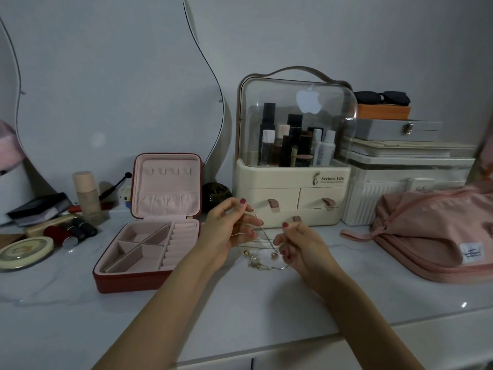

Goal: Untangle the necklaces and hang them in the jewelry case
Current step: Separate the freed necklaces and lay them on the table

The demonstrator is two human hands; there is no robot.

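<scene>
Several tangled necklaces (262, 249), fine chain: light, limp, snag-prone, likely fragile. Left hand (229, 231) and right hand (298, 244) pinch strands above countertop (240, 303); grip near clasps. Jewelry case (149, 236) open, left.
</scene>
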